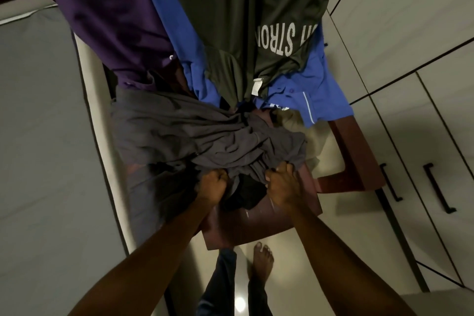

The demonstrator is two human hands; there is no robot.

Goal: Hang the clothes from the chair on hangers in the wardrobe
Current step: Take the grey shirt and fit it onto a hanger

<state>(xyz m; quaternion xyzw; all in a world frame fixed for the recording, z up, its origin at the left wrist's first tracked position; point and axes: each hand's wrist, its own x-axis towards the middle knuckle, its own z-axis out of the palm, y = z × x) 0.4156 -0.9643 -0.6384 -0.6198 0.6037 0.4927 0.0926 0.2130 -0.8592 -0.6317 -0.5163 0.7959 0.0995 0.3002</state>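
Both hands' grip [213, 183] [280, 182] on grey garment [179, 126] over chair [256, 223].

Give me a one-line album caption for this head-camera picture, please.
Both hands, left and right, grip a grey garment piled on a wooden chair beside wardrobe doors.

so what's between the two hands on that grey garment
In the head view, between the left hand and right hand hangs bunched grey garment over dark cloth.

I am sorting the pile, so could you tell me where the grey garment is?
In the head view, the grey garment lies bunched mid-frame on the chair seat, gripped by both hands, below the blue shirt.
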